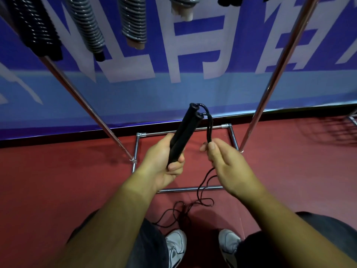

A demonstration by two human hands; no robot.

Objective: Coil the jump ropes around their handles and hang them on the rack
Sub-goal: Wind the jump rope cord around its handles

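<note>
- The 2 hands work in the open gap between 2 shiny poles, the left pole (83, 101) and the right pole (279, 74).
- The rack's low bars (193, 188) make a square on the floor just under the hands.
- Coiled ropes (87, 24) hang near the top, well above the hands.
- The floor (67, 180) is red. A blue banner (173, 89) with big pale letters stands behind the rack.
- 2 white shoes (176, 246) show at the bottom.
- The left hand (164, 157) grips the low end of 2 black handles (183, 132), held side by side.
- The handles are tilted. Their top ends point up and a bit to the right, toward the banner.
- The black rope (209, 126) bends over from the top ends and comes down to the right hand (228, 167), which pinches it with thumb and fingers.
- Below that hand the rope drops and lies in loose loops on the floor near the shoes.
</note>
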